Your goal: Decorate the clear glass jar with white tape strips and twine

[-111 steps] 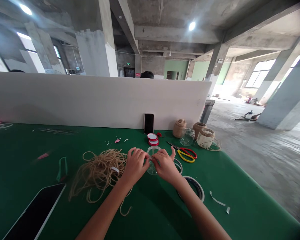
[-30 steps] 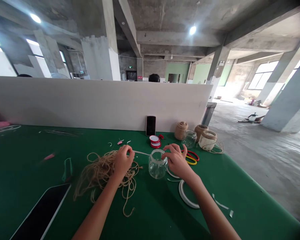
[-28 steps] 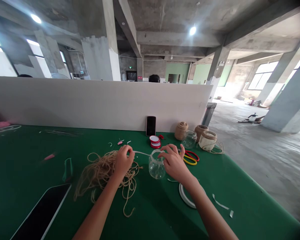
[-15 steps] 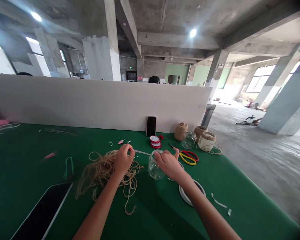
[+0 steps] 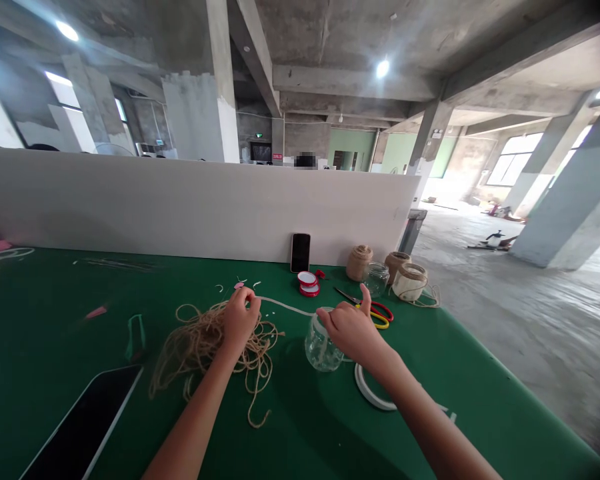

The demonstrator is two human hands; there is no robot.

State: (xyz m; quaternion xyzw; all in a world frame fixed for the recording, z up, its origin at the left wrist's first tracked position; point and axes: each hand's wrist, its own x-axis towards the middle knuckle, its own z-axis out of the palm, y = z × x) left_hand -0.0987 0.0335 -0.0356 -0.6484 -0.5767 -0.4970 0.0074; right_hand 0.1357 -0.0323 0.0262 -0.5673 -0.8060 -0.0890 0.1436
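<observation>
The glass jar [image 5: 324, 350] stands on the table [image 5: 300, 440] before the person, upright as far as I can tell; to its left, the left hand [image 5: 241, 317] pinches the end of a white strip [image 5: 286, 307], which runs in a slack curve to the jar's rim; the right hand [image 5: 347, 323] bends over that rim with one finger raised, though I cannot tell whether its fingertips pinch the strip or only press the glass. That slack is what worries me; if the strip is sticky, as I suspect, a loose span could twist and cling to itself, or land crooked at the rim; pulled too hard, it could drag the jar leftward or tip it, since only the right hand is there to steady it. The heap of twine [image 5: 205, 340] lies left of the jar, right by the left hand, so a dip of the wrist could snag a loop; the scissors [image 5: 380, 315], behind the jar and to its right, sit near enough to the right hand for a careless sweep to knock them.
</observation>
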